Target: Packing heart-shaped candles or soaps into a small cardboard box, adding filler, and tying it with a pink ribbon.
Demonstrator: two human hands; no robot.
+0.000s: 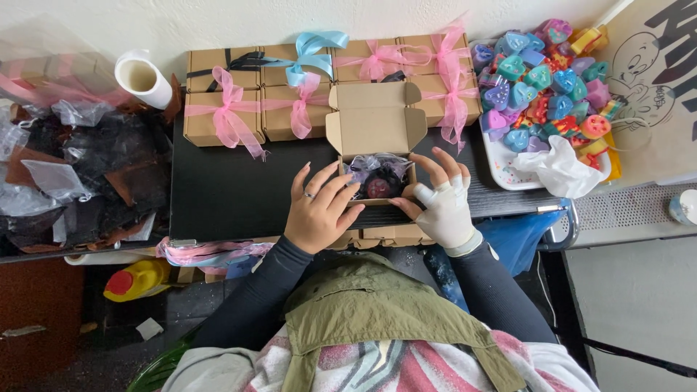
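Black tabletop (239, 189) against a white wall, crowded at both ends. Open kraft gift box (379, 156) sits at the near edge, lid flap standing back, so its contents show: a dark round item in clear wrap (377, 181). Left hand (318, 210) bare, fingers spread on the box's left wall; right hand (443, 203), in a white glove, braces the right wall. Neither grips anything else. Behind: ribbon-tied boxes (290, 101), hemming it in. Right: tray of coloured heart soaps (541, 80). Left: tape roll (143, 78), scrap wrapping (80, 167).
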